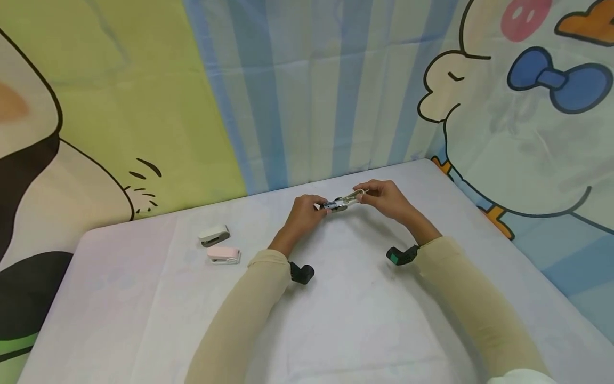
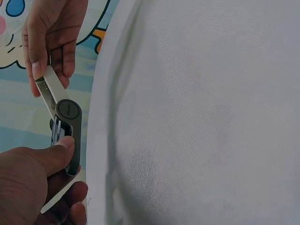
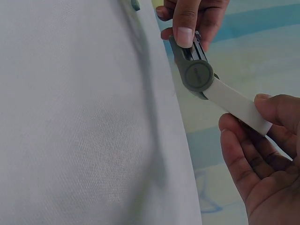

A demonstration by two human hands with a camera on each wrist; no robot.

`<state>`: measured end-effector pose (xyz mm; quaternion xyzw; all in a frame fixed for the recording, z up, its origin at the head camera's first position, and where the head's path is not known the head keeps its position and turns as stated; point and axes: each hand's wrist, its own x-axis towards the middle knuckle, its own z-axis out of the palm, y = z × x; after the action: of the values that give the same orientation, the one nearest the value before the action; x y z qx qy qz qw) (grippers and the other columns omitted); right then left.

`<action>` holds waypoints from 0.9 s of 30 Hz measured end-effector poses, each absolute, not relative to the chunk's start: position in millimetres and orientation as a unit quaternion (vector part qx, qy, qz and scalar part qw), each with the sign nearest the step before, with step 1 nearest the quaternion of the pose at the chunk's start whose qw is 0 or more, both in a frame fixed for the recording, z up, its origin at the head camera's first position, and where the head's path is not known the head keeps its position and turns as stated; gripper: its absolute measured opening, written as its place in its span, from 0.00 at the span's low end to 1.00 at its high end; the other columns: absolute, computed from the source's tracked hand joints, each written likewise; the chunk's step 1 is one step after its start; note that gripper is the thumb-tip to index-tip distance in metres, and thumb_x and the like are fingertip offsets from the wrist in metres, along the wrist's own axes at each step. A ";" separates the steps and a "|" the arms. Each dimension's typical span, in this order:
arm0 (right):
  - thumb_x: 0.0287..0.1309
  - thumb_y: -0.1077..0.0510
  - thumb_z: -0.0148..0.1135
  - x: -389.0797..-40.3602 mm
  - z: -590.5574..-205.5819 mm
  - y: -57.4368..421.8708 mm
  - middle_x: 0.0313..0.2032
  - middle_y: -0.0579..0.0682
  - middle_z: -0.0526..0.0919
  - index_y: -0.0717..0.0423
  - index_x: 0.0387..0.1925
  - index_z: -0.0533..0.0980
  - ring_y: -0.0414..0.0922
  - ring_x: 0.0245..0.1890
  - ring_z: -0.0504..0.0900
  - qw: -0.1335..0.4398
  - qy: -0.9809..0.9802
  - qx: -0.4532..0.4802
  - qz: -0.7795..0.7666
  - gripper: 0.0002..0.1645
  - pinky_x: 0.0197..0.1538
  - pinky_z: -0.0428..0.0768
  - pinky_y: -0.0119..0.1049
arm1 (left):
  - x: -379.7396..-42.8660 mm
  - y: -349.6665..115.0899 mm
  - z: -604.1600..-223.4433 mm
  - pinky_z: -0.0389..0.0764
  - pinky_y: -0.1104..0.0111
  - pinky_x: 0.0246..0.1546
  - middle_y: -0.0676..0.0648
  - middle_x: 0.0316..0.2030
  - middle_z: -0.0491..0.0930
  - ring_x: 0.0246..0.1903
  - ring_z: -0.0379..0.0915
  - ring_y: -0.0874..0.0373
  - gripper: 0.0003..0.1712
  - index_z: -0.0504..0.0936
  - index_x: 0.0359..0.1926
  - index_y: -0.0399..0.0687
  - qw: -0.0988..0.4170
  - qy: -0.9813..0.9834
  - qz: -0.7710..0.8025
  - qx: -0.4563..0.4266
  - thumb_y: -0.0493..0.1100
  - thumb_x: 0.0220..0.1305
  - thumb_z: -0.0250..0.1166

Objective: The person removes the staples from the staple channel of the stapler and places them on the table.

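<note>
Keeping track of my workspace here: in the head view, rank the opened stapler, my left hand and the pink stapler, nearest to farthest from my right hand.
From your right hand, in the head view:
1. Opened stapler: in its grip, between both hands.
2. Left hand: on the stapler's opposite end.
3. Pink stapler: lying farther left, past the left hand.

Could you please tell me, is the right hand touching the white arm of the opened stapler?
Touching. The right wrist view shows it plainly: the right hand pinches the white arm of the stapler near its free end.
</note>
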<state>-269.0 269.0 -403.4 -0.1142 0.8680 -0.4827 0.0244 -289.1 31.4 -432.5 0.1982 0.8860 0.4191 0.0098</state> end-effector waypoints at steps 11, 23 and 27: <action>0.67 0.53 0.61 -284.3 -409.8 268.0 0.47 0.56 0.81 0.58 0.59 0.77 0.49 0.45 0.82 0.005 0.875 -0.086 -0.477 0.22 0.48 0.77 0.44 | -302.1 43.7 -446.5 0.73 0.61 0.51 0.45 0.42 0.84 0.47 0.76 0.54 0.14 0.86 0.47 0.39 0.018 0.895 0.415 0.164 0.40 0.60 0.70; 0.67 0.53 0.60 -292.9 -423.0 264.7 0.41 0.55 0.83 0.58 0.59 0.77 0.48 0.43 0.81 -0.002 0.881 -0.059 -0.469 0.22 0.40 0.73 0.40 | -308.4 51.2 -460.8 0.74 0.63 0.46 0.46 0.40 0.78 0.43 0.73 0.55 0.13 0.86 0.46 0.39 -0.002 0.921 0.354 0.164 0.40 0.62 0.69; 0.67 0.52 0.60 -294.7 -426.7 265.8 0.41 0.56 0.84 0.58 0.60 0.76 0.49 0.44 0.81 0.004 0.876 -0.050 -0.479 0.23 0.44 0.75 0.42 | -309.2 50.6 -460.1 0.73 0.63 0.46 0.46 0.40 0.76 0.42 0.71 0.55 0.14 0.86 0.47 0.39 0.004 0.920 0.357 0.160 0.41 0.62 0.69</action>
<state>-294.7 265.8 -426.7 -0.0500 0.8762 -0.4794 0.0043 -309.2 50.6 -460.1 0.1602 0.9204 0.3567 0.0044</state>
